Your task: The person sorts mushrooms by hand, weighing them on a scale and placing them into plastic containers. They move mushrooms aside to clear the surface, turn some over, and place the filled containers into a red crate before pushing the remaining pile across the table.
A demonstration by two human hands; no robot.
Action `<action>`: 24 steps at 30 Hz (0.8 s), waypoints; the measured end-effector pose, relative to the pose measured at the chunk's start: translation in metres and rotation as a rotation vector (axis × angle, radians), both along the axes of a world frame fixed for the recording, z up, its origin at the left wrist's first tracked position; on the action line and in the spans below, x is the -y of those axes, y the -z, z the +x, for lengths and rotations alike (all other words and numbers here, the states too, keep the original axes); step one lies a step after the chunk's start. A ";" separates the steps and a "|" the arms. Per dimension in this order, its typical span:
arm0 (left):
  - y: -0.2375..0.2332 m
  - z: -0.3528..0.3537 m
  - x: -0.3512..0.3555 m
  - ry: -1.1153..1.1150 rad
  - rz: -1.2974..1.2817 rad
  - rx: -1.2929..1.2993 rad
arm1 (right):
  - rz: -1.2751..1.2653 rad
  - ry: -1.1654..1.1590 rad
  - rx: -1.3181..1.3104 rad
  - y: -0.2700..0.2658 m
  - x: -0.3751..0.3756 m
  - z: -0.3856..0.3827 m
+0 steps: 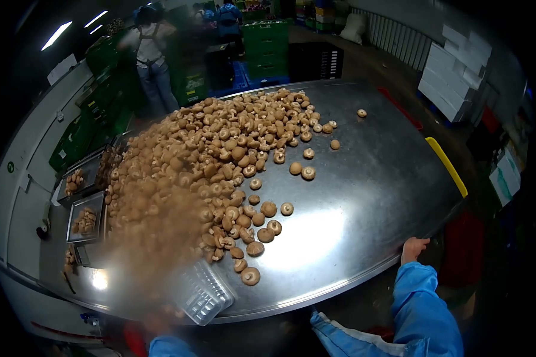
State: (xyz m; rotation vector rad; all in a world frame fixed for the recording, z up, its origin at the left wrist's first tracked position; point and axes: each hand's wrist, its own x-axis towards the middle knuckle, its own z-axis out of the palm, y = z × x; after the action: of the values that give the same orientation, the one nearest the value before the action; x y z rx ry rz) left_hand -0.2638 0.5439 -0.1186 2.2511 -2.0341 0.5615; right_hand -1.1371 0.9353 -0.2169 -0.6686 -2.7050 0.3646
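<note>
A big heap of brown mushrooms (220,137) covers the left and back of the steel table (369,178). Loose ones lie along its right side, some with pale undersides up. At the front edge, below the heap, sits a clear plastic tray (206,291), tilted. Just left of this tray is my left hand (161,319), smeared by a blurred patch, so its fingers do not show clearly. My right hand (415,250), in a blue sleeve, is at the table's front right corner with its fingers closed at the rim.
Framed trays with mushrooms (84,221) stand at the left. Green crates (267,47) are stacked behind the table, where a person (152,53) stands. White boxes (452,77) are piled at the right, beyond a yellow edge piece (446,166).
</note>
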 end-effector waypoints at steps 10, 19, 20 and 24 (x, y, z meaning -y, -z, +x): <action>-0.015 -0.013 -0.001 -0.067 0.104 0.121 | -0.476 0.154 -0.037 -0.069 0.031 0.039; -0.039 -0.032 -0.007 0.017 0.160 0.113 | 0.100 -0.010 0.203 0.053 -0.028 -0.040; -0.036 -0.027 -0.003 0.006 0.184 0.110 | 0.083 -0.011 0.192 0.056 -0.029 -0.042; -0.022 -0.019 0.004 -0.124 0.169 -0.026 | 0.151 -0.006 0.157 0.067 -0.032 -0.045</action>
State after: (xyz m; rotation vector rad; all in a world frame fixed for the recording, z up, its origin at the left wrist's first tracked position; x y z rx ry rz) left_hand -0.2829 0.5401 -0.0967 2.4787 -2.0115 0.3776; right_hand -1.1817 0.9678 -0.2838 -0.6708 -2.8469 0.1110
